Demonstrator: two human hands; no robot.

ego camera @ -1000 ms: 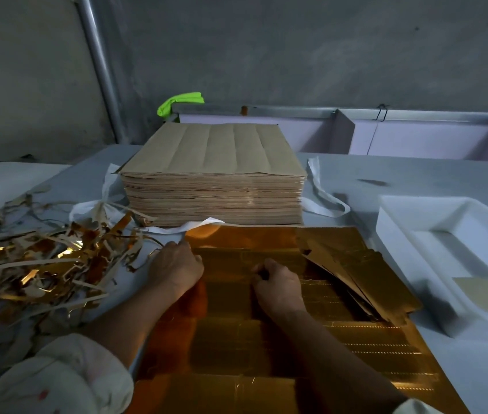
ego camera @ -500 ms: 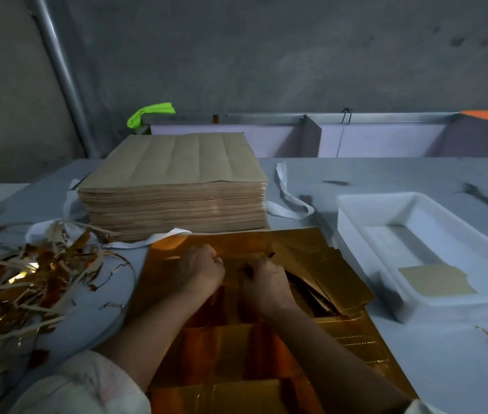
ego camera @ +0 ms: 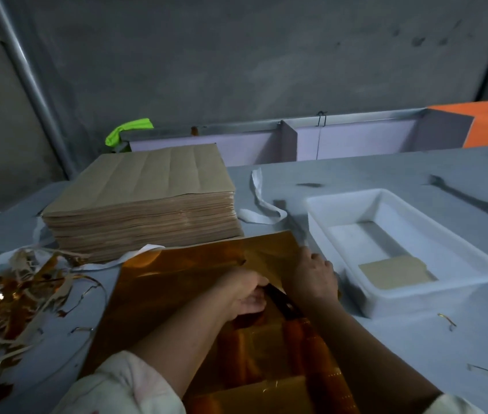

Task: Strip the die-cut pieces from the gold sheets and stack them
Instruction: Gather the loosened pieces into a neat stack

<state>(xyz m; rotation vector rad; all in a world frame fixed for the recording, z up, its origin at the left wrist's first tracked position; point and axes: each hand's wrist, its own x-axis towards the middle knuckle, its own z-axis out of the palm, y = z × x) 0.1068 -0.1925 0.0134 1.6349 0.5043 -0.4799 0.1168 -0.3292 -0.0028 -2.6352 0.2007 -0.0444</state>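
The gold sheet (ego camera: 177,282) lies on the table (ego camera: 416,339) at 6 o'clock from the paper stack (ego camera: 144,210). The left hand (ego camera: 244,294) grips the die-cut pieces (ego camera: 269,261); the right hand (ego camera: 314,276) covers them, grip not discernible.

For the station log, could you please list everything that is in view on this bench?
gold sheet: one seen, gold, front centre
sheet stack: one, brown, behind gold sheet
tray: one, white, right
cut piece: one, tan, inside tray
scrap strips: pile, gold and tan, left
strap: one, white, beside stack
table: one, grey, under everything
left hand: one, grips gold sheet
right hand: one, on sheet's right edge, grip unclear
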